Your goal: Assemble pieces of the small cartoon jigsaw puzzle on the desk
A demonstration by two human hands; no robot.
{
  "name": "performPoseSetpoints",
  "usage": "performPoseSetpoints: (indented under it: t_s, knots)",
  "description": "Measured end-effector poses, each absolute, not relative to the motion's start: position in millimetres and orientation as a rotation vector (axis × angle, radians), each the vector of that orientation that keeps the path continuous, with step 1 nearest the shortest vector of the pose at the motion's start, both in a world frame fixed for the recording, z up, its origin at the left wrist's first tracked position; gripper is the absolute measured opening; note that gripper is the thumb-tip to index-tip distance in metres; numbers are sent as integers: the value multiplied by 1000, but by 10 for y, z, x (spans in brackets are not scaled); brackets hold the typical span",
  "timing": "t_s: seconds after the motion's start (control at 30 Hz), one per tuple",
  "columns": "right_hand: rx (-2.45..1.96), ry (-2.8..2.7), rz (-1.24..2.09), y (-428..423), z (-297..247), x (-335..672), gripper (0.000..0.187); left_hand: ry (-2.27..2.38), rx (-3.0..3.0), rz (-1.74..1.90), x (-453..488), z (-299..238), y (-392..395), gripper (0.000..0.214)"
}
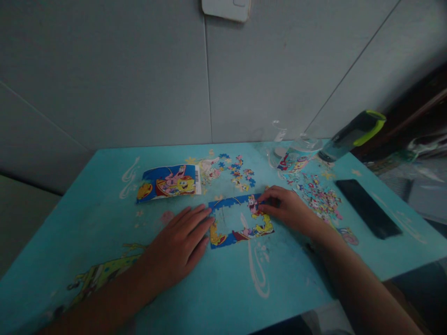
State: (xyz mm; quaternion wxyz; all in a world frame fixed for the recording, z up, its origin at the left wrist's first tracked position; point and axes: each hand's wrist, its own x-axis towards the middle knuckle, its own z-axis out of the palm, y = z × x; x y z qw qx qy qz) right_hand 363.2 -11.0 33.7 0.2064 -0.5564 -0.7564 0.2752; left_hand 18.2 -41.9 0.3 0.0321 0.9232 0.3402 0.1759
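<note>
A partly joined jigsaw puzzle [228, 240] lies on the table in front of me, its border joined around an open middle. My left hand [179, 244] rests flat, fingers stretched out, with the fingertips at the puzzle's left edge. At the upper right part of the puzzle, the thumb and fingers of my right hand [284, 209] are pinched together on a jigsaw piece [253, 204] with pink on it. My fingers partly cover that piece. Behind the puzzle lies a picture card [169, 183] showing the same cartoon in blue, pink and yellow.
Loose blue, pink and yellow pieces [240, 174] lie beyond the puzzle. A larger heap of pieces [319, 197] spreads to the right, beside a black phone [368, 208]. Toward the wall stand a clear plastic container [302, 151] and a tilted dark bottle [349, 137] with a lime-green trim.
</note>
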Motion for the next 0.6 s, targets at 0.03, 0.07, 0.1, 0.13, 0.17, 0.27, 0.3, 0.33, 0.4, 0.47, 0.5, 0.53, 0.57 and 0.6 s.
performPoseSetpoints:
  t_s: [0.03,0.07,0.1,0.13,0.17,0.27,0.3,0.33,0.4,0.47,0.5,0.53,0.57,0.6]
  knots:
    - [-1557,-2102,766,-111,336,3629,10,1049,2840,538,185,6,-419,44]
    - [-1563,-2097,762,-112,335,3625,10,1051,2836,535,187,9,-420,43]
    - [-1567,-2094,758,-113,333,3621,9,1049,2833,538,190,13,-421,43]
    - [-1573,-2090,755,-112,329,3616,8,1049,2829,545,192,16,-422,43]
    - [-1581,-2087,749,-110,324,3611,8,1050,2825,553,194,18,-422,42]
    - [-1610,-2068,710,-101,300,3604,11,1047,2823,578,196,19,-424,42]
    - [-1617,-2065,697,-99,293,3603,13,1046,2825,580,195,19,-424,42]
    - [-1621,-2064,687,-98,288,3604,14,1045,2828,575,194,17,-425,42]
    - [-1624,-2068,685,-100,288,3606,15,1043,2834,563,193,14,-426,42]
    - [-1619,-2077,687,-106,299,3607,14,1048,2827,556,193,10,-426,42]
    - [-1615,-2082,686,-108,306,3606,14,1047,2818,560,194,8,-426,43]
    - [-1609,-2088,685,-109,313,3606,14,1046,2807,569,195,7,-426,43]
    - [-1604,-2095,681,-110,319,3605,14,1045,2797,579,195,5,-426,43]
    - [-1599,-2103,680,-108,322,3605,14,1044,2789,584,196,5,-425,43]
